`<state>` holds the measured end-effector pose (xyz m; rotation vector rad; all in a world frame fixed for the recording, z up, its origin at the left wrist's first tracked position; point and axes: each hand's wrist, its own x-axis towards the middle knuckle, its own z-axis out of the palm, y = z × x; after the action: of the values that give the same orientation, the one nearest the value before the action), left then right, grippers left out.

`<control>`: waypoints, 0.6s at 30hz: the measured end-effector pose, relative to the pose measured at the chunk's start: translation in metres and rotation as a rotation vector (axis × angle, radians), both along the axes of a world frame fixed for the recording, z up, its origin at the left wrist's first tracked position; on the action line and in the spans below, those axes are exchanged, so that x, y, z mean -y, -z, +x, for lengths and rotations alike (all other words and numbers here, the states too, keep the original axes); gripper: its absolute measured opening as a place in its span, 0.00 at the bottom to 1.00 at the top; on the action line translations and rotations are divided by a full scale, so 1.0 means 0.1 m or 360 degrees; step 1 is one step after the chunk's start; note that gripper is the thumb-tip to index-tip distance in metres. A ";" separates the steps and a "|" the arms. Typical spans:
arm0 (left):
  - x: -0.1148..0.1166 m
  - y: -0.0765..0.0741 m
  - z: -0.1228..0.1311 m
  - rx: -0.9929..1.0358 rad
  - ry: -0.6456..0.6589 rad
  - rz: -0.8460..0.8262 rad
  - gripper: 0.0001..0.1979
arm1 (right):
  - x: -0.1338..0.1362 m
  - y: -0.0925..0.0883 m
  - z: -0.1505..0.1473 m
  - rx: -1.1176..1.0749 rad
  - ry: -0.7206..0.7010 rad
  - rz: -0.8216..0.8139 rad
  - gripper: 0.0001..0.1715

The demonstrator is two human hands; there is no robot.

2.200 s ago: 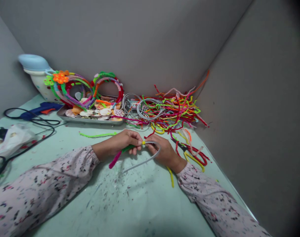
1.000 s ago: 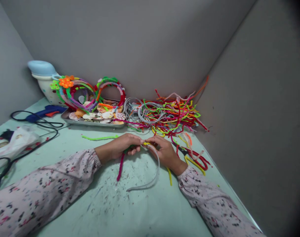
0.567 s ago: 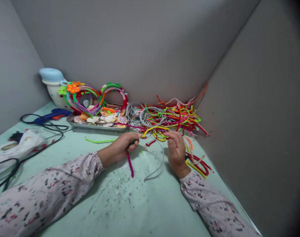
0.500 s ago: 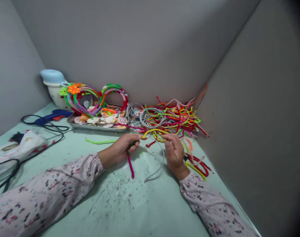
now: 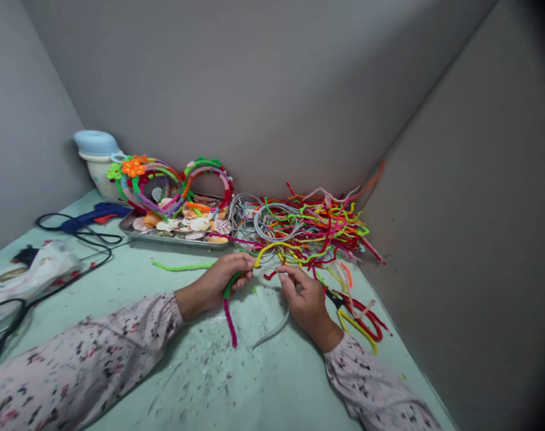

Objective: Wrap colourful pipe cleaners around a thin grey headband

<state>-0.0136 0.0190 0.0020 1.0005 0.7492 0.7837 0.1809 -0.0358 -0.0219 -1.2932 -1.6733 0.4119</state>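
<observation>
Over the middle of the tabletop [image 5: 254, 398], between its back edge and the near side, I see a thin grey band [image 5: 272, 333] stretched between two bare hands. The left hand [image 5: 233, 274] grasps the band's wrapped part, its fingers closed round a green section, and a magenta length [image 5: 230, 324] hangs beneath. From those fingertips a fuzzy yellow strand [image 5: 274, 244] arcs up and across toward the back edge. The right hand [image 5: 304, 297] pinches the bare grey band between thumb and forefinger, a little apart from the left; below that hand the band shows again, curving to its loose end.

Along the back edge, left of the middle, a metal tray [image 5: 171, 239] carries shells [image 5: 200, 224], with colourful wrapped hoops [image 5: 176, 200] standing over them. To its right lie coiled grey wires [image 5: 256, 220] and a tangled heap of fuzzy strands [image 5: 330, 224]. A red-gripped tool [image 5: 376, 320] rests by the right edge. A lidded cup [image 5: 104, 175] stands at the back left corner, and a plastic bag [image 5: 52, 262] lies by the left edge.
</observation>
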 end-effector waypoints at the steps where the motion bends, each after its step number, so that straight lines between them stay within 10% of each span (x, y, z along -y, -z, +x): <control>1: 0.00 0.00 0.00 -0.0034 -0.0013 0.0021 0.06 | 0.00 0.01 0.00 -0.0006 -0.0012 -0.0035 0.12; 18: -0.02 0.07 0.02 -0.0462 0.0013 0.0599 0.05 | -0.05 0.08 0.05 -0.0132 -0.0032 -0.0329 0.13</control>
<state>-0.0118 0.0211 -0.0054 1.4778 0.8622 0.7984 0.1863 -0.0309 -0.0296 -1.3897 -1.6076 0.6561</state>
